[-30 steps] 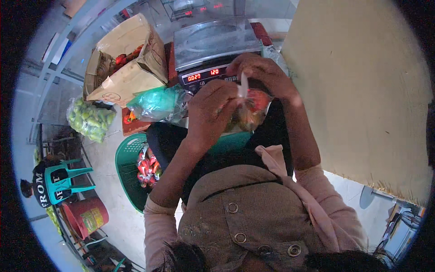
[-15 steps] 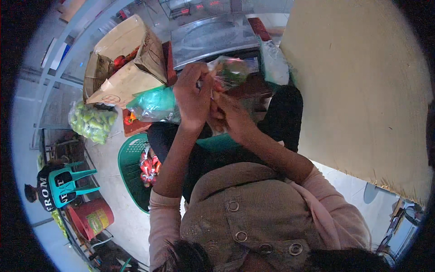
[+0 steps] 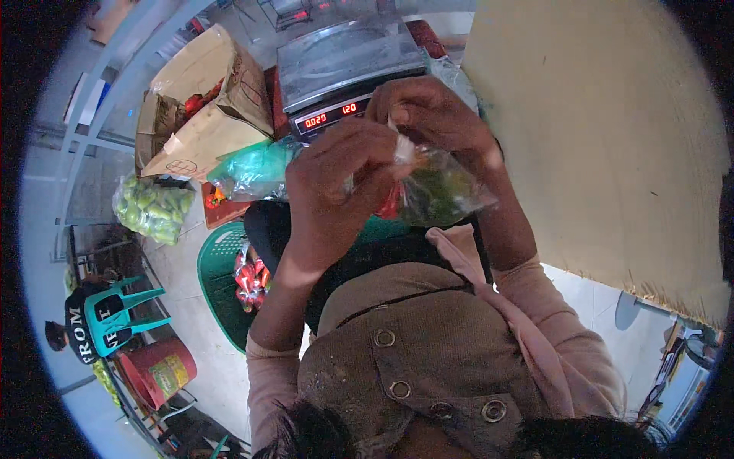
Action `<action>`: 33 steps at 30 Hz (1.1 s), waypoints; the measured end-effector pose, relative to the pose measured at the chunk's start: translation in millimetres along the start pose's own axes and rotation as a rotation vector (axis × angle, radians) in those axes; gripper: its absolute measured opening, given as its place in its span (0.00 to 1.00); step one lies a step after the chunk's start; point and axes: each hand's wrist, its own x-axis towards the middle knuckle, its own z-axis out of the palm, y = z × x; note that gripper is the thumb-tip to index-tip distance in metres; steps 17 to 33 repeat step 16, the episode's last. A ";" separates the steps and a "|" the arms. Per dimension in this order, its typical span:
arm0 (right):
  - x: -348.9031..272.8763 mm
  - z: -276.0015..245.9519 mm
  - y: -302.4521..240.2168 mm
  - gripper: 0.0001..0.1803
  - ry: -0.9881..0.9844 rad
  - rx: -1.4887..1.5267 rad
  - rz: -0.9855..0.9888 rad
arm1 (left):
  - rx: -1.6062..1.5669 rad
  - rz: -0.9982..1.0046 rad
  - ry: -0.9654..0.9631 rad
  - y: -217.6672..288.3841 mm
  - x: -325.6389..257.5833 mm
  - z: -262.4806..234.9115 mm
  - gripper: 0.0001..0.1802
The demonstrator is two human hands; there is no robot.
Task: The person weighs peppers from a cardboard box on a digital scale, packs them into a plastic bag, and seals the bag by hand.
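Observation:
A small clear plastic bag (image 3: pixel 451 191) with green and red vegetables in it hangs tilted in front of my chest, its gathered neck up between my hands. My left hand (image 3: pixel 332 168) is closed, fingers pinching at the neck from the left side. My right hand (image 3: pixel 432 111) curls over from above, its fingertips pressed together on the same gathered plastic. A whitish bit of plastic shows between the fingertips. Just beyond them stands a digital scale (image 3: pixel 348 65) with a metal top and lit red display; my right hand covers part of its front.
Left of the scale are a cardboard box (image 3: pixel 206 145) with red vegetables, teal plastic bags (image 3: pixel 248 172) and a bag of green vegetables (image 3: pixel 153 210). A green basket (image 3: pixel 218 268) holds bagged red peppers (image 3: pixel 251 279). Farther left are a teal chair (image 3: pixel 115 314), a red bucket (image 3: pixel 157 371) and a person. A wooden board (image 3: pixel 596 153) rises at right.
The bag has swung from beyond my hands to below my right hand, nearer my body. My right hand has risen over the neck. The scale's display is now visible.

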 end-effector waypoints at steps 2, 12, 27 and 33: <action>-12.1 25.4 7.9 0.24 0.154 0.248 -0.025 | 0.042 0.074 0.041 -1.9 7.7 4.3 0.06; -9.3 100.7 85.7 0.16 0.291 1.265 0.228 | -0.084 -0.314 0.383 -95.0 -7.5 41.8 0.06; -17.9 89.2 65.0 0.17 0.324 0.674 0.469 | -0.031 -0.262 0.456 -122.6 -31.8 47.3 0.08; -17.9 89.2 65.0 0.17 0.324 0.674 0.469 | -0.031 -0.262 0.456 -122.6 -31.8 47.3 0.08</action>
